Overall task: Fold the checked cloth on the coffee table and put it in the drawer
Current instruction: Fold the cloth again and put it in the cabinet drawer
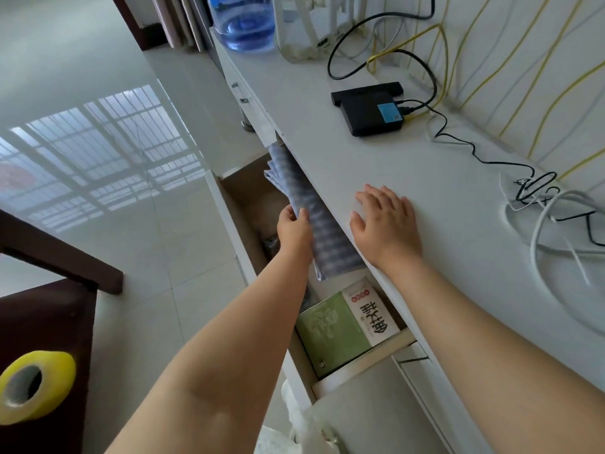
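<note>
Nearest, below the left forearm, a glossy yellow tape roll (pixel 34 386) sits on dark wood. Between the forearms, a green-and-white box (pixel 343 322) lies flat in the open drawer (pixel 229 217). The left hand (pixel 294 229) pinches the folded checked cloth (pixel 324 237), soft and blue-grey, inside the drawer under the bench (pixel 376 165) edge. The right hand (pixel 386 224) rests flat, fingers spread, on the smooth white bench. Beyond it lies a matte black box (pixel 370 114) with trailing cables (pixel 556 208).
</note>
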### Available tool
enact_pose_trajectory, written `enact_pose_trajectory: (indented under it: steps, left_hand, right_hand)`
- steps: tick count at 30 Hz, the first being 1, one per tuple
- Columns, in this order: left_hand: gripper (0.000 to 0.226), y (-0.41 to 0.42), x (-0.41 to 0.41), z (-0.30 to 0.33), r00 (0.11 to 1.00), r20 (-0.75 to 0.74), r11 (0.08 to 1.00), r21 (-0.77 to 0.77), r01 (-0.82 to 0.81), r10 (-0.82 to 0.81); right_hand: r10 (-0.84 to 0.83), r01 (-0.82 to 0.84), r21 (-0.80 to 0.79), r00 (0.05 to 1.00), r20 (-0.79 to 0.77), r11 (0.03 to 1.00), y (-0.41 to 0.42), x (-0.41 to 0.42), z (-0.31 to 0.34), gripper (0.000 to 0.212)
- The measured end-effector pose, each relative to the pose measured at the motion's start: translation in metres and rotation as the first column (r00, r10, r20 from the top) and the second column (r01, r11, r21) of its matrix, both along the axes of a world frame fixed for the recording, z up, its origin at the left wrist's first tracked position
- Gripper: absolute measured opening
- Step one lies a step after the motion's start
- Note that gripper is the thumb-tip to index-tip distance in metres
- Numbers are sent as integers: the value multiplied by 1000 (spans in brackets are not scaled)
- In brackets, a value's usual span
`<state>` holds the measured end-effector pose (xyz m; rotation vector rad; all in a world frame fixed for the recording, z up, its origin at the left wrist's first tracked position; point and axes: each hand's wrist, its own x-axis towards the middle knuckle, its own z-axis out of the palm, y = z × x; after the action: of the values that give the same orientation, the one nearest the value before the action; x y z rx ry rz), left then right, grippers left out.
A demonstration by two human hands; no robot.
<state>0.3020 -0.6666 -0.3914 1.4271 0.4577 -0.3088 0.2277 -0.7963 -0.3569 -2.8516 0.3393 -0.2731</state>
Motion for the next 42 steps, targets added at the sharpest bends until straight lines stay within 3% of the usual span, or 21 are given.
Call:
enact_pose_trajectory:
  steps: [4,7,10,12,13,15,16,18,20,21,23,25,29,34,42]
  left_hand:
    - [25,3,-6,-18,995,-104,993,-122,-3,-10]
    - [35,8,-7,-27,979,-205,995,101,13,8]
    - [57,10,-6,-25,983,-122,933,316,170,-137]
    - [69,17,-8,-17,955,29,793,565,228,-295]
    - [68,23,-10,-11,934,95,656,736,167,-345]
    - [67,41,-18,-6,940,167,456,890,-14,-297]
    - [69,51,-24,-3,972,133,457,889,-31,-193]
    - [66,67,-35,3,998,-30,667,745,-12,51]
    - [28,76,-43,12,983,-69,869,480,-116,169]
    - [6,79,-47,18,972,-33,904,376,-205,234]
    - [16,84,-50,25,962,6,934,238,-267,274]
    - [41,86,-50,27,975,2,955,201,-219,223]
    - [17,86,-42,30,998,20,994,95,-55,53]
    - [50,82,-37,17,999,4,999,-22,38,-38]
    - [46,48,-28,18,984,-19,939,-302,162,-176]
  right_hand:
    - [5,-5,3,1000,-8,1000,-1,1,0,44]
    - [20,-20,-3,1000,-22,1000,-3,1,-1,47]
    - [20,-20,-5,1000,-24,1000,-4,1,-1,48]
    - [19,-19,3,999,-32,1000,-4,1,-1,48]
    - [21,-21,3,999,-37,1000,-3,1,-1,48]
    - [19,-19,5,999,-34,1000,-3,1,-1,48]
    - [18,-18,9,999,-31,1000,-3,1,0,47]
    - [17,-17,10,999,-29,1000,-3,0,0,46]
    - [18,-17,10,999,-33,1000,-2,0,1,46]
    - [16,-16,12,999,-36,1000,-2,-1,1,46]
    - [11,-11,13,999,-44,1000,-2,0,1,46]
    - [11,-11,15,999,-49,1000,-1,0,1,46]
    - [9,-8,16,999,-45,1000,-1,1,2,46]
    - [12,-12,12,999,-36,1000,-1,1,0,46]
    - [4,-3,14,999,-39,1000,0,1,0,47]
